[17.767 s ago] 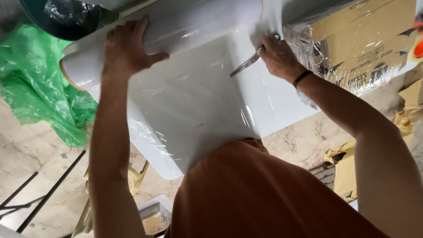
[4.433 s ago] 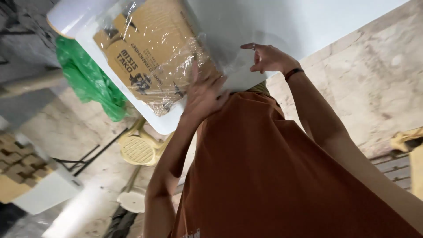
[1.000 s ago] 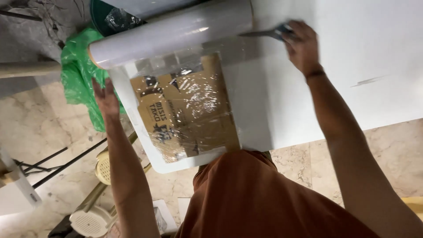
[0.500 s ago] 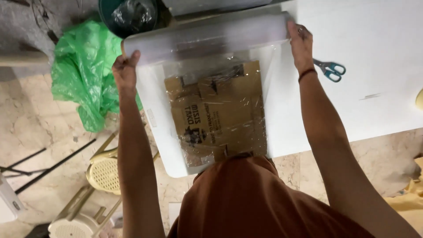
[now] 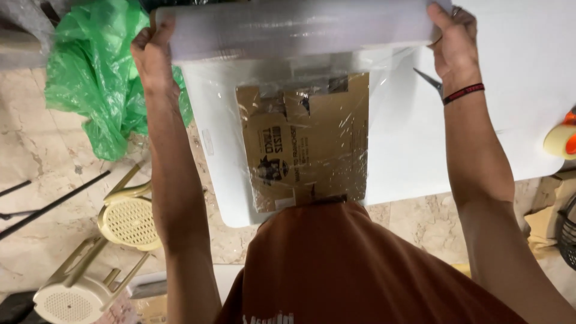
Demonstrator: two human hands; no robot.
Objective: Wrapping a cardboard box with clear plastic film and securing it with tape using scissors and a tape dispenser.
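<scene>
A wide roll of clear stretch film (image 5: 300,30) is held across the top of the view. My left hand (image 5: 153,51) grips its left end and my right hand (image 5: 453,39) grips its right end. Film runs down from the roll over a flat brown cardboard piece (image 5: 306,141) lying on a white table (image 5: 510,120). Scissors (image 5: 429,81) lie on the table just under my right wrist, mostly hidden.
A green plastic bag (image 5: 96,78) hangs left of the table. A cream plastic stool (image 5: 126,219) lies tipped on the marble floor at lower left. A tape roll with orange (image 5: 564,138) sits at the table's right edge.
The view has shifted and the roll now sits higher in it. The scissors, which lay in plain sight half a second ago, are now mostly hidden by my right wrist.
</scene>
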